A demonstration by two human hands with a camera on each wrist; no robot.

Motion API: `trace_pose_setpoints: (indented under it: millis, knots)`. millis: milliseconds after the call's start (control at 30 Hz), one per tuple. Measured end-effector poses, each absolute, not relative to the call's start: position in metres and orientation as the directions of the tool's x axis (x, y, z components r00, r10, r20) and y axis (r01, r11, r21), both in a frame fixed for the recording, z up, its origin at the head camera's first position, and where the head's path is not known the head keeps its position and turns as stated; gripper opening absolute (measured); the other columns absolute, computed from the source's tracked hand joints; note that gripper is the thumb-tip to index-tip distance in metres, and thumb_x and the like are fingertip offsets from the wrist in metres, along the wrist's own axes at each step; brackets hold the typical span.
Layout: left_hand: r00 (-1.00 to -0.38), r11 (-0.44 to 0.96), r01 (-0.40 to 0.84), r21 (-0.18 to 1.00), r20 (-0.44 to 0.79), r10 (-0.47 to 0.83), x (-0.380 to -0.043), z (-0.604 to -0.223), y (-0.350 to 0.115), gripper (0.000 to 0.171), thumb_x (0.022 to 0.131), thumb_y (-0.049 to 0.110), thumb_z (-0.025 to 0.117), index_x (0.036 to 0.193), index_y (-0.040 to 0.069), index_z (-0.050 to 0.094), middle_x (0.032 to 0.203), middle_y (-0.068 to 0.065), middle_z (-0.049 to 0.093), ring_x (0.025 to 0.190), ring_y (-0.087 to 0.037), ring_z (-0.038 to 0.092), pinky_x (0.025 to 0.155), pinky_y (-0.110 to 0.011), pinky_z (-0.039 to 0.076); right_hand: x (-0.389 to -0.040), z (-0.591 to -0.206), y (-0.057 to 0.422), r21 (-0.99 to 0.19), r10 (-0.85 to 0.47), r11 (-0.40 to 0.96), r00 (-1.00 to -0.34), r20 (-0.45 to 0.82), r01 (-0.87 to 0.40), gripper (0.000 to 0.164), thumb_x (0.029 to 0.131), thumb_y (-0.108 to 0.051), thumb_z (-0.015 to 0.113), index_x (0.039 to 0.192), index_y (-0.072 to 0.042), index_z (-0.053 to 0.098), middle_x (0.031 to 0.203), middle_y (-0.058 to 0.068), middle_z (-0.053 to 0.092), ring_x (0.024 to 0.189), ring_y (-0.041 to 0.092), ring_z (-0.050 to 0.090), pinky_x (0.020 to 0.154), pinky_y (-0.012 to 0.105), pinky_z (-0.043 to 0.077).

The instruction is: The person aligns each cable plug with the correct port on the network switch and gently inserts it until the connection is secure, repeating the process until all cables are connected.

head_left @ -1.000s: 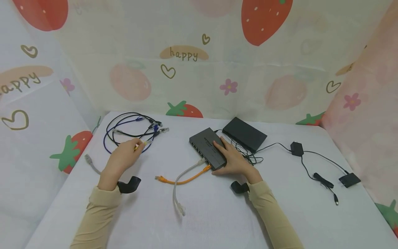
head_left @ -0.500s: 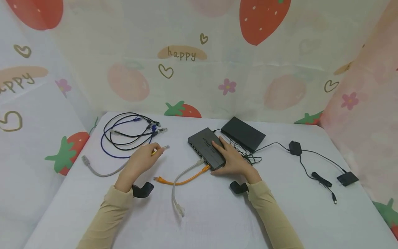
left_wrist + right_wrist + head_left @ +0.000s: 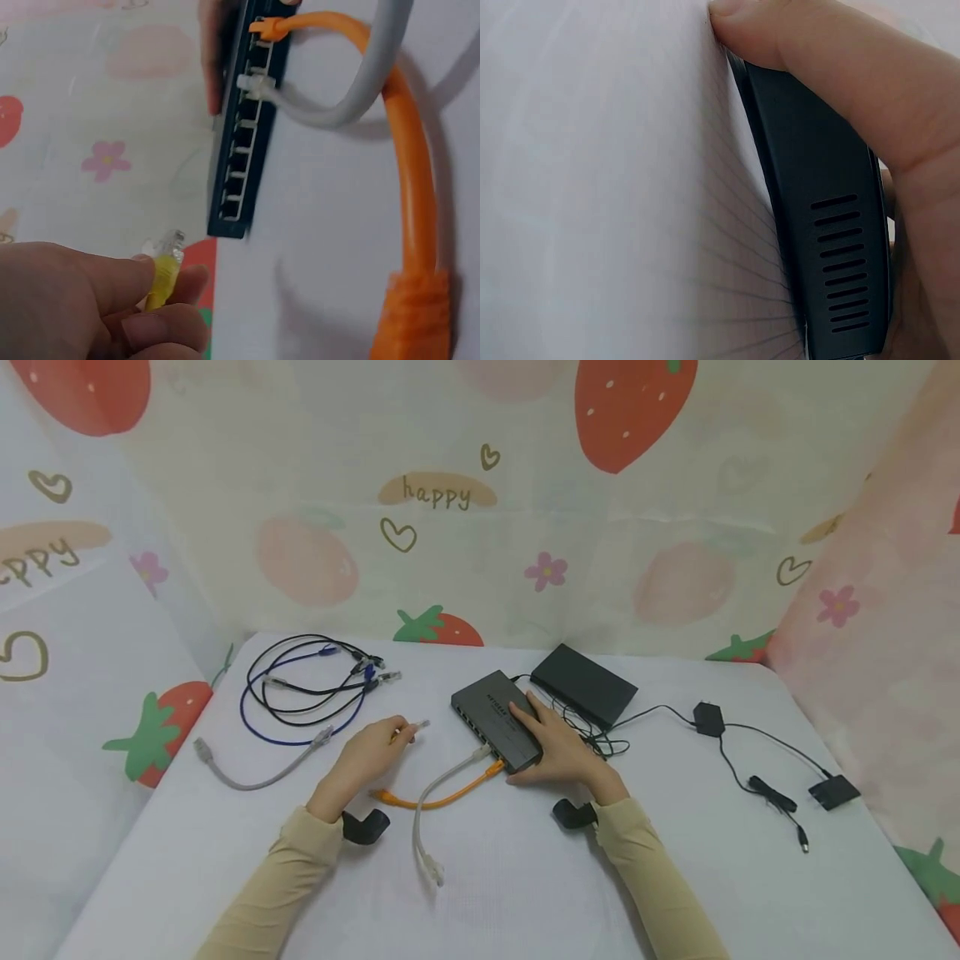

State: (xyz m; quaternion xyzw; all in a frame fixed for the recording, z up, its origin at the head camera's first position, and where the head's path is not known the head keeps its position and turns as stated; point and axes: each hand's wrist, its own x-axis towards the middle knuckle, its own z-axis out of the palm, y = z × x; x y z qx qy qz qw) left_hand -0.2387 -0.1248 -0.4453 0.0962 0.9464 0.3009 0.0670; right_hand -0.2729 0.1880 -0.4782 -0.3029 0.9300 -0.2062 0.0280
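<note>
My left hand [image 3: 372, 752] pinches a yellow Ethernet cable [image 3: 164, 274] just behind its clear plug. In the left wrist view this plug points up, beside the far end of the port row and apart from it. My right hand [image 3: 566, 743] holds the black network switch [image 3: 486, 703], fingers over its top and thumb at its near end; the right wrist view shows its vented side [image 3: 840, 255]. An orange Ethernet cable [image 3: 459, 796] and a light grey Ethernet cable [image 3: 417, 827] are plugged into the switch's near-end ports, their other ends lying loose.
Black and blue cables [image 3: 303, 723] lie looped at the back left, near a grey cable [image 3: 258, 787]. A flat black box [image 3: 585, 683] stands behind the switch, with thin black wire bunched beside it. Right of these lie a power adapter [image 3: 708, 719] and a small black square [image 3: 834, 792].
My left hand has carried the yellow Ethernet cable rightward from the looped cables toward the switch, uncovering the grey cable. The right hand stays on the network switch.
</note>
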Motion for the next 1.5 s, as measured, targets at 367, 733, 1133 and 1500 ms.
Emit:
trace_pose_setpoints:
  millis: [367, 733, 1133, 1500]
  knots:
    - [-0.962, 0.748, 0.18, 0.639, -0.046, 0.27, -0.249, -0.459, -0.099, 0.032, 0.101, 0.028, 0.038, 0.095, 0.006, 0.06, 0.085, -0.008, 0.06, 0.074, -0.02, 0.049, 0.069, -0.035, 0.041, -0.272, -0.479, 0.188, -0.407, -0.575, 0.726, -0.814, 0.083, -0.554, 0.111, 0.06, -0.056, 0.079, 0.148, -0.02, 0.021, 0.154, 0.016, 0.008, 0.139, 0.04, 0.015, 0.103, 0.059, 0.027]
    - [-0.956, 0.754, 0.184, 0.63, -0.064, 0.287, -0.251, -0.474, -0.081, 0.03, 0.101, 0.028, 0.037, 0.093, 0.007, 0.057, 0.073, -0.004, 0.051, 0.067, -0.017, 0.046, 0.061, -0.031, 0.038, -0.273, -0.482, 0.188, -0.392, -0.582, 0.727, -0.809, 0.083, -0.564, 0.112, 0.06, -0.058, 0.078, 0.149, -0.021, 0.02, 0.154, 0.017, 0.008, 0.138, 0.041, 0.017, 0.103, 0.06, 0.027]
    - [-0.946, 0.721, 0.186, 0.668, -0.076, 0.315, -0.25, -0.474, -0.069, 0.033, 0.101, 0.029, 0.038, 0.107, 0.001, 0.055, 0.064, -0.002, 0.044, 0.056, -0.014, 0.04, 0.054, -0.027, 0.035, -0.273, -0.48, 0.188, -0.377, -0.566, 0.749, -0.822, 0.062, -0.544, 0.111, 0.061, -0.06, 0.076, 0.149, -0.024, 0.018, 0.155, 0.014, 0.007, 0.137, 0.041, 0.019, 0.103, 0.058, 0.027]
    - [-0.941, 0.668, 0.165, 0.725, -0.088, 0.328, -0.256, -0.479, -0.062, 0.031, 0.1, 0.027, 0.039, 0.098, 0.002, 0.056, 0.064, -0.002, 0.045, 0.054, -0.013, 0.038, 0.054, -0.026, 0.034, -0.272, -0.48, 0.187, -0.348, -0.566, 0.755, -0.82, 0.08, -0.555, 0.11, 0.062, -0.059, 0.075, 0.149, -0.022, 0.019, 0.154, 0.017, 0.009, 0.135, 0.043, 0.024, 0.101, 0.059, 0.029]
